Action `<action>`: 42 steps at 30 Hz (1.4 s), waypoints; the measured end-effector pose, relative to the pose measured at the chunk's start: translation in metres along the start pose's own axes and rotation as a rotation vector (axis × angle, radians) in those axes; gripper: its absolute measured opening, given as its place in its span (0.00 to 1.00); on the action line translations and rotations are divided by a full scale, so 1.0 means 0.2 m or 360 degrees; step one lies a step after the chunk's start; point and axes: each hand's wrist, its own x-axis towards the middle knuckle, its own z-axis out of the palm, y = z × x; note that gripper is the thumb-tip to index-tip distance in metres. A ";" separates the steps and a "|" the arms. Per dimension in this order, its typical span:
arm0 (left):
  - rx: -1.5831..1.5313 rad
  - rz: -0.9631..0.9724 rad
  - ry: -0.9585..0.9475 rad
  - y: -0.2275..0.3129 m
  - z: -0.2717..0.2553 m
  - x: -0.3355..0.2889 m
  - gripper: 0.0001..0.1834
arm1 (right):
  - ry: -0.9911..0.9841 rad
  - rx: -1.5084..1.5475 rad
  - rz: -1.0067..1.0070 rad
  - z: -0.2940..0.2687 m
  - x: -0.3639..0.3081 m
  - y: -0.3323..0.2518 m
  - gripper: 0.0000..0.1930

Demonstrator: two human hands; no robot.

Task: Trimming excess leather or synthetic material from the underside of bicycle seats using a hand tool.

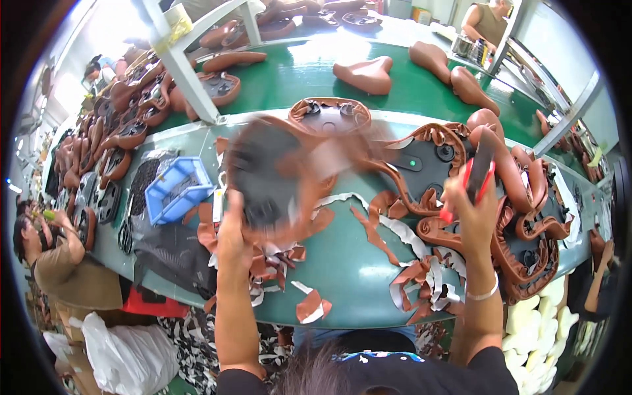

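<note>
My left hand (234,230) is closed on the near left edge of a brown bicycle saddle (270,174), raised over the table with its black underside showing. Motion blurs the saddle, mostly at its narrow nose. In my right hand (471,214) is a red-and-black hand tool (484,168), its dark end pointing up and away; its exact kind is hard to make out. Behind the tool and to its left lies another saddle (421,168), underside up. More brown saddles (526,257) are heaped right of my right hand. Brown and white trimmings (421,283) are scattered below both hands.
A blue plastic bin (178,191) stands at the left of the green table (342,263), near black mesh material (174,253). Many saddles pile up far left (118,138). A metal post (178,62) rises behind. Co-workers are at the left (62,263) and far right (487,26).
</note>
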 end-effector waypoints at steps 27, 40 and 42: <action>0.0942 0.0709 0.0146 -0.64 0.20 0.28 0.14 | -0.0231 0.0283 -0.0213 0.52 0.61 -0.07 0.25; 0.0354 -0.0260 -0.0161 -0.41 0.19 -0.11 0.35 | -0.1073 -0.0530 -0.0177 0.00 -0.64 0.08 0.21; 0.0471 -0.0286 -0.0125 -0.43 0.20 -0.12 0.36 | -0.0842 -0.0532 0.0177 -0.11 -0.64 0.05 0.21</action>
